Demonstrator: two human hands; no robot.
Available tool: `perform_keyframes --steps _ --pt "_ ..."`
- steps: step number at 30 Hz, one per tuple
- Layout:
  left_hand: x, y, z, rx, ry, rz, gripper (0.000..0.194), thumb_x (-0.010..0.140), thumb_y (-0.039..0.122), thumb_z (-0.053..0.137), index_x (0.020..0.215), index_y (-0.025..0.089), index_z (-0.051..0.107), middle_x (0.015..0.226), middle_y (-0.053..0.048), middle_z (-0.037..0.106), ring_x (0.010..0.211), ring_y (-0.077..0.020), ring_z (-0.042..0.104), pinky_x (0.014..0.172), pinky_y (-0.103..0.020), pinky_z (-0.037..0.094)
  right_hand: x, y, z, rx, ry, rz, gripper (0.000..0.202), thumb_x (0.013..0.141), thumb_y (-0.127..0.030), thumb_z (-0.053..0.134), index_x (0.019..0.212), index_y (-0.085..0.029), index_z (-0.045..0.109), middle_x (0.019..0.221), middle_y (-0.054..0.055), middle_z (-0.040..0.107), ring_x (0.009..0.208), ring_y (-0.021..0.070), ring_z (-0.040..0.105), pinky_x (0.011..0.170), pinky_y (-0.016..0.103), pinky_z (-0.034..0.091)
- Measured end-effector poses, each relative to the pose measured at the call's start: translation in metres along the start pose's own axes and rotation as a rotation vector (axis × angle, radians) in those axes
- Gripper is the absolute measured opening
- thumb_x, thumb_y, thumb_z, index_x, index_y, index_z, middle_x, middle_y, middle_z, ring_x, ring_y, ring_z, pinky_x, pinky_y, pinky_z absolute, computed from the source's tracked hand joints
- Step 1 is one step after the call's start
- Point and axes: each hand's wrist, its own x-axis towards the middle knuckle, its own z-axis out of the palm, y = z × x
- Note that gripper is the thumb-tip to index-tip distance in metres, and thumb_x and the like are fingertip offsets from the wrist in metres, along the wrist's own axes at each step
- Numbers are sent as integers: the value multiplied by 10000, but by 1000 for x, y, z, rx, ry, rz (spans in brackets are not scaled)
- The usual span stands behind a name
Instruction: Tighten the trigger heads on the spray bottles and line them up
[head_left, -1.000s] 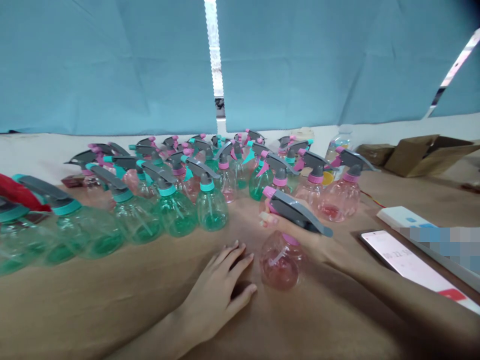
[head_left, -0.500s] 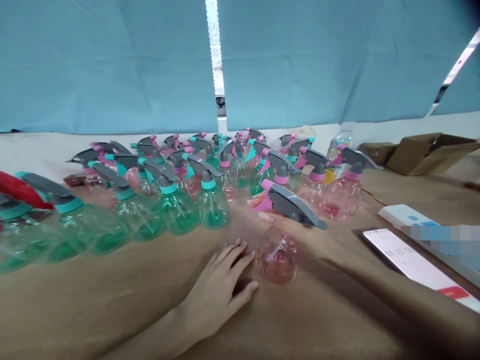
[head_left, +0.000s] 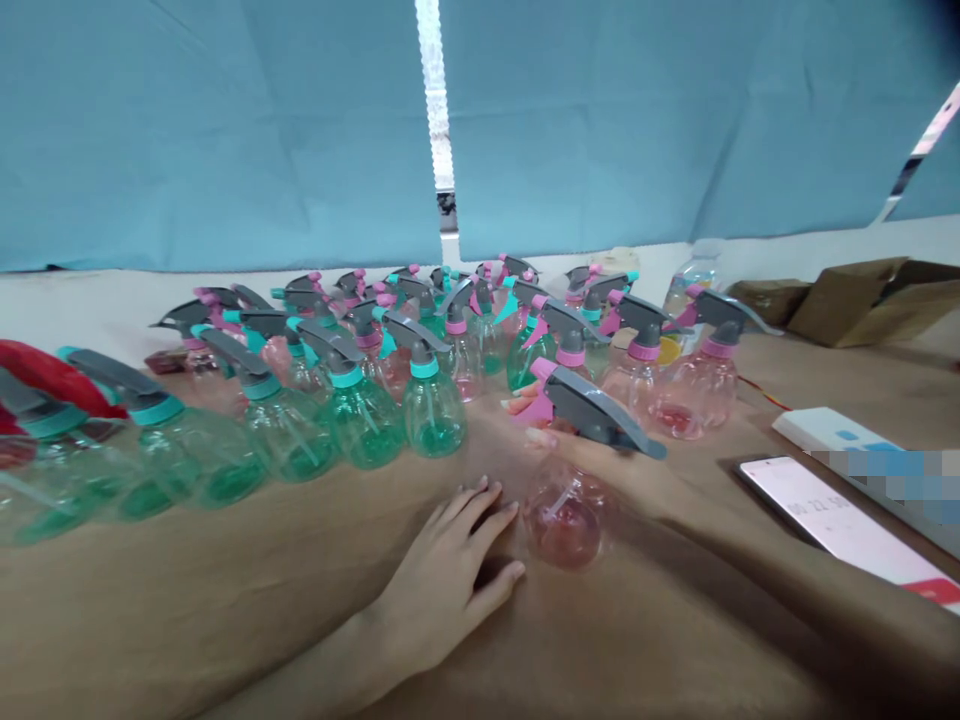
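Observation:
A pink spray bottle [head_left: 562,520] with a grey and pink trigger head stands on the brown table, a little pink tint at its bottom. My right hand [head_left: 574,450] is closed around its neck, just under the trigger head, with fingertips showing on the left side. Flat on the table to the left lies my left hand [head_left: 454,560], fingers stretched out and holding nothing; its fingertips come near the bottle's side. A green spray bottle [head_left: 435,415] stands beyond my left hand, and a pink spray bottle [head_left: 694,395] is behind my right wrist.
Several more green spray bottles [head_left: 292,435] line the left, with a red thing [head_left: 56,375] behind them. On the right lie a phone [head_left: 832,510] with a timer, a white box [head_left: 832,430] and an open cardboard box [head_left: 862,300]. A blue curtain [head_left: 262,130] hangs behind.
The whole view has shifted slightly, so things appear a little further right. Both hands keep their pose, the right still around the pink bottle's neck.

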Motion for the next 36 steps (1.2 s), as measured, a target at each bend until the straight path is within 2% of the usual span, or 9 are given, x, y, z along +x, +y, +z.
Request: perform_keyframes --steps 3,7,11,19,29,36 --pt "-1 0 -1 -5 -7 -1 463 908 418 480 1329 232 431 1427 -61 371 1317 -261 294 1055 -457 263 0 1 1 76 -6 20 395 793 -455 549 1139 -266 524 744 -3 602 612 161 542 548 311 433" --pt "-1 1 -1 -12 -3 -2 460 905 409 485 1325 225 439 1420 -69 381 1310 -268 307 1050 -463 272 1 -1 0 176 -24 43 346 760 -418 597 1063 -257 553 769 -1 589 615 153 524 577 313 433" --pt "0 1 -2 -17 1 0 461 901 401 494 1320 217 447 1414 -73 391 1304 -276 317 1048 -469 274 2 -2 -1 171 -14 44 303 753 -413 605 1007 -253 569 778 -5 581 642 151 520 608 311 436" --pt "2 1 -1 56 -16 12 473 913 420 474 1329 199 430 1420 -75 379 1310 -257 305 1047 -460 284 1 14 5 254 -8 87 269 769 -442 594 960 -253 592 721 0 591 658 174 548 608 326 441" --pt "0 2 -2 96 -12 30 471 921 414 461 1334 191 420 1419 -82 381 1307 -256 310 1035 -464 304 1 9 3 267 -36 136 174 746 -399 626 813 -241 600 674 -10 545 615 157 515 575 318 413" --pt "1 1 -1 74 -7 23 465 920 419 463 1322 187 434 1413 -86 389 1303 -263 317 1032 -471 307 -1 11 3 264 -32 133 190 765 -411 605 852 -242 602 715 -2 578 624 155 525 573 307 420"
